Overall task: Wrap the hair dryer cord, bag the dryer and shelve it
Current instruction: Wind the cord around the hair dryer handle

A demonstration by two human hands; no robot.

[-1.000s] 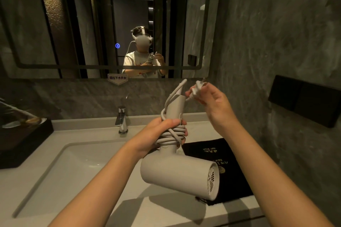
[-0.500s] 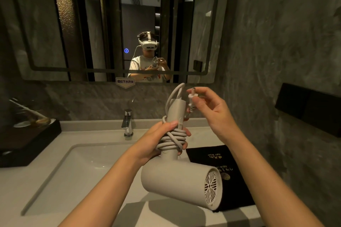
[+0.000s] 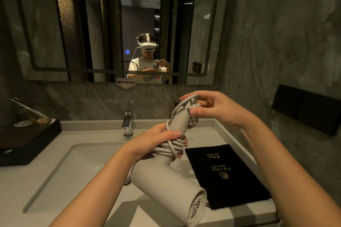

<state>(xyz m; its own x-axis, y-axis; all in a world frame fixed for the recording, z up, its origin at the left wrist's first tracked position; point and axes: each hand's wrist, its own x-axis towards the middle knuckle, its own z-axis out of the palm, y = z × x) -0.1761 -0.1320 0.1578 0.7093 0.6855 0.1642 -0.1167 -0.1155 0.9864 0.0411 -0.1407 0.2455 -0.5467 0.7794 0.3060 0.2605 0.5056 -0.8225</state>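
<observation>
While held handle-up over the right part of the sink (image 3: 60, 171), hair dryer (image 3: 166, 182) seen at centre frame, barrel low and tilted, rear grille facing lower right. Noted at centre: left hand (image 3: 156, 140) closed round the handle, fingers wrapped over the cord (image 3: 171, 148) coils, thumb pressed on the handle's upper side. Several turns of cord wound tight about the handle just above the barrel; one loose loop rising past the handle's end at upper centre-right.

Noted at upper centre-right: right hand (image 3: 214, 108) partly closed, thumb and fingers pinching the plug (image 3: 195, 106) end of the cord against the tip of the handle. Narrow grip, fingertips close together; last loop of cord passing over the index finger. Exact contact of plug with handle not clear from this view.

Observed at lower right: black bag (image 3: 225, 175) lying flat on the counter (image 3: 217, 134), gold lettering uppermost, just beside the sink's edge and below the dryer's handle in frame. Not touched by either hand.

Other items recorded: chrome tap (image 3: 127, 121) at centre behind the sink; dark tray (image 3: 27, 142) with small articles at left edge; mirror (image 3: 118, 24) across the upper frame, showing a person wearing a headset with both hands on the dryer; dark wall panel (image 3: 306, 108) at right edge.
</observation>
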